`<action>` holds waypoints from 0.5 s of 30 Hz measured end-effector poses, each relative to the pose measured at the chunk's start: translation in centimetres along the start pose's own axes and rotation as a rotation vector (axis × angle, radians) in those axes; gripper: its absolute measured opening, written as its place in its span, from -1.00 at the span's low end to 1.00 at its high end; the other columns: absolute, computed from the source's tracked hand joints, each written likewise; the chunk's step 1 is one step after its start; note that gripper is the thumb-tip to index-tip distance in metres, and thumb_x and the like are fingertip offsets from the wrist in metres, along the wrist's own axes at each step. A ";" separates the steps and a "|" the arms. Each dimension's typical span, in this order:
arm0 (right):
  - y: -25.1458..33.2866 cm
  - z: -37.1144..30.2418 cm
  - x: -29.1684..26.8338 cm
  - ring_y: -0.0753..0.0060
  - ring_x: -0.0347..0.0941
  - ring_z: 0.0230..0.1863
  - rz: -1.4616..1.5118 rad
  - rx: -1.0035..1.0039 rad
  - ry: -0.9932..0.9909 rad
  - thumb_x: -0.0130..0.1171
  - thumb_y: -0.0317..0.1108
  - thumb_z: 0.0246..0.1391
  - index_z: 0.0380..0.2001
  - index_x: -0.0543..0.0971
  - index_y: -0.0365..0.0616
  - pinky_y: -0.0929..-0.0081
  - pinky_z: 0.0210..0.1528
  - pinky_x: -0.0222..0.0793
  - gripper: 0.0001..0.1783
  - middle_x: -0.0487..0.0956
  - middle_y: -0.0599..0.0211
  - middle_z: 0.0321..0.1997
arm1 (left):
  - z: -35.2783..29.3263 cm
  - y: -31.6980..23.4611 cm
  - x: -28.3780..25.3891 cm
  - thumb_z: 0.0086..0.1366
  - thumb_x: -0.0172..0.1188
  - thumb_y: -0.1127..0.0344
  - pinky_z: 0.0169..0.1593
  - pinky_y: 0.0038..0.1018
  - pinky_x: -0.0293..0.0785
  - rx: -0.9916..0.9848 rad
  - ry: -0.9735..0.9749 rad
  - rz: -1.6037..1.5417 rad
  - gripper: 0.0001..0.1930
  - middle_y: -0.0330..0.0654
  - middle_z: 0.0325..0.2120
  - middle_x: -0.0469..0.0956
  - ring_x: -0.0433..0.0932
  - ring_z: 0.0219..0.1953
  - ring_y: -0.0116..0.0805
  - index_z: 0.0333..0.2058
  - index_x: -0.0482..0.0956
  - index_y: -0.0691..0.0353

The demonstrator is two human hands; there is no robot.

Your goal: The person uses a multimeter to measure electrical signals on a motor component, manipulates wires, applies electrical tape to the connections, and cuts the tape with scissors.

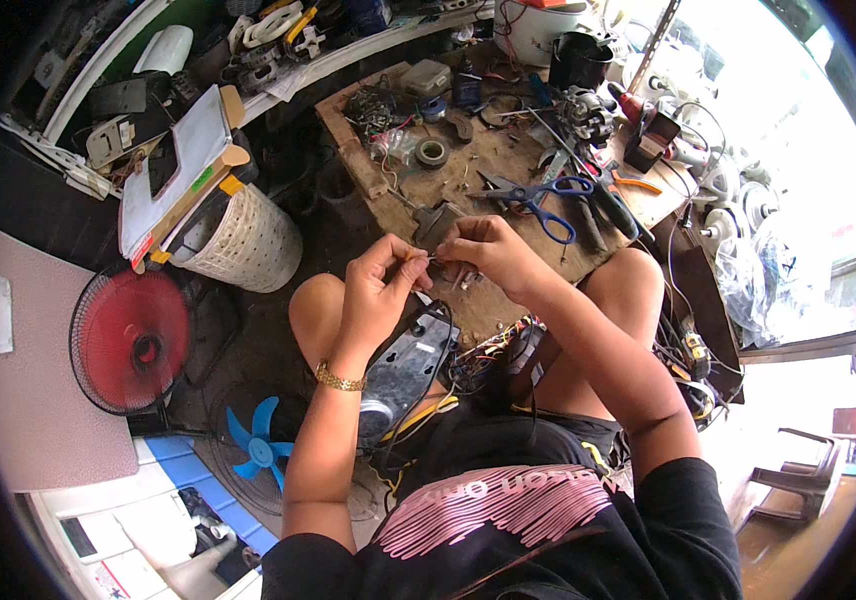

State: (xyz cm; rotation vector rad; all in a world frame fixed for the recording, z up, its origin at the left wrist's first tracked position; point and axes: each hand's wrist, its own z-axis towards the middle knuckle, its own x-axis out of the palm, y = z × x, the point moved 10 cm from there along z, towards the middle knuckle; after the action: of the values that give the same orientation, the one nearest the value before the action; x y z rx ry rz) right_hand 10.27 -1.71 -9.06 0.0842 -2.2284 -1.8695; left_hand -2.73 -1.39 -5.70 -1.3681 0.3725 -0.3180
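In front of my lap both hands are pinched close together. My left hand [388,278], with a gold bracelet at the wrist, holds a thin wire [432,259] between thumb and fingertips. Opposite it, my right hand [493,255] grips the same thin piece, its lower fingers curled. The fingers hide most of the wire. Below them a grey flat appliance housing [403,365] leans tilted across my lap, with a dark cable along it. Beside it lies a tangle of coloured wires [493,360].
A wooden workbench [388,215] ahead carries blue-handled scissors [548,200], black tape [432,153], orange-handled pliers [633,185] and several loose parts. To my left stand a white basket [248,240], a red fan [138,340] and blue fan blades [261,450]. A brown chair [803,470] is at right.
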 end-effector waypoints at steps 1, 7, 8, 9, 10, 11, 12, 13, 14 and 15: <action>-0.1 -0.1 0.4 0.64 0.41 -0.50 0.000 0.003 0.005 0.22 -0.37 0.10 -0.45 0.59 -0.20 0.61 -0.43 0.26 -0.86 0.58 0.46 -0.49 | 0.1 0.2 -0.2 0.34 0.17 0.44 -0.33 -0.63 0.41 -0.003 -0.005 0.000 -0.91 -0.32 -0.52 0.53 0.49 -0.45 -0.60 -0.35 0.50 0.30; 7.1 -2.6 -1.6 0.42 0.41 -0.43 -0.763 -0.552 -0.236 0.34 -0.37 -0.05 -0.39 0.59 -0.15 0.47 -0.35 0.30 -0.84 0.55 0.36 -0.46 | 0.4 0.9 -1.2 0.39 0.15 0.37 -0.41 -0.66 0.33 -0.074 -0.023 0.027 -0.87 -0.39 -0.57 0.45 0.38 -0.50 -0.67 -0.33 0.51 0.30; 7.3 -2.9 -1.7 0.42 0.41 -0.43 -0.766 -0.554 -0.228 0.34 -0.37 -0.05 -0.39 0.59 -0.15 0.47 -0.35 0.30 -0.84 0.55 0.36 -0.46 | 0.5 1.2 -1.5 0.40 0.14 0.33 -0.42 -0.67 0.28 -0.075 -0.045 -0.033 -0.85 -0.41 -0.57 0.42 0.35 -0.51 -0.67 -0.32 0.51 0.29; 7.9 -3.8 0.3 0.37 0.41 -0.38 -0.999 -0.691 -0.125 0.36 -0.36 -0.13 -0.39 0.59 -0.10 0.43 -0.33 0.32 -0.81 0.53 0.36 -0.41 | 0.6 1.3 -1.7 0.41 0.13 0.30 -0.43 -0.67 0.24 -0.076 -0.068 -0.092 -0.84 -0.43 -0.58 0.40 0.32 -0.52 -0.68 -0.31 0.52 0.27; 7.8 -5.0 2.4 0.31 0.41 -0.33 -1.231 -0.822 -0.021 0.38 -0.35 -0.21 -0.40 0.59 -0.05 0.38 -0.31 0.34 -0.77 0.52 0.37 -0.37 | 0.7 1.3 -1.5 0.41 0.13 0.30 -0.43 -0.67 0.24 -0.076 -0.068 -0.097 -0.84 -0.43 -0.58 0.40 0.32 -0.52 -0.68 -0.31 0.52 0.27; 6.8 -5.1 3.4 0.30 0.40 -0.24 -1.306 -0.826 0.029 0.37 -0.31 -0.31 -0.43 0.59 -0.01 0.31 -0.28 0.38 -0.75 0.49 0.43 -0.32 | 0.8 1.6 -1.1 0.41 0.13 0.28 -0.44 -0.68 0.20 -0.110 -0.070 -0.143 -0.83 -0.45 -0.59 0.36 0.28 -0.52 -0.69 -0.30 0.52 0.26; 6.3 -5.1 3.7 0.30 0.40 -0.24 -1.308 -0.824 0.032 0.37 -0.31 -0.31 -0.43 0.59 -0.01 0.31 -0.28 0.38 -0.75 0.49 0.43 -0.32 | 0.9 1.9 -0.8 0.42 0.12 0.25 -0.45 -0.68 0.17 -0.145 -0.072 -0.189 -0.81 -0.47 -0.60 0.33 0.25 -0.53 -0.69 -0.30 0.52 0.25; 5.8 -5.2 4.2 0.29 0.40 -0.21 -1.369 -0.847 0.042 0.31 -0.30 -0.28 -0.49 0.58 0.00 0.30 -0.25 0.39 -0.81 0.50 0.43 -0.31 | 1.1 1.9 -0.6 0.42 0.12 0.25 -0.45 -0.68 0.17 -0.140 -0.073 -0.193 -0.81 -0.47 -0.60 0.33 0.25 -0.53 -0.69 -0.30 0.52 0.25; 5.4 -5.3 4.7 0.28 0.40 -0.19 -1.429 -0.871 0.053 0.26 -0.29 -0.26 -0.54 0.57 0.00 0.30 -0.22 0.40 -0.87 0.50 0.43 -0.30 | 1.3 2.1 -0.2 0.42 0.12 0.25 -0.45 -0.68 0.16 -0.155 -0.062 -0.230 -0.81 -0.47 -0.59 0.32 0.23 -0.52 -0.70 -0.29 0.52 0.25; 5.2 -5.2 4.8 0.31 0.41 -0.21 -1.483 -0.874 0.042 0.32 -0.30 -0.30 -0.50 0.55 -0.01 0.33 -0.27 0.40 -0.80 0.48 0.45 -0.33 | 1.4 2.3 0.1 0.42 0.12 0.24 -0.45 -0.69 0.14 -0.169 -0.051 -0.268 -0.81 -0.48 -0.58 0.30 0.21 -0.52 -0.71 -0.29 0.53 0.25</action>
State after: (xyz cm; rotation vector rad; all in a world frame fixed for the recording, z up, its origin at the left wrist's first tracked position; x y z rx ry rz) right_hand 7.24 -6.72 -2.52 1.9273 -0.9145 -3.1274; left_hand -2.05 0.24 -7.76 -1.5927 0.1755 -0.4798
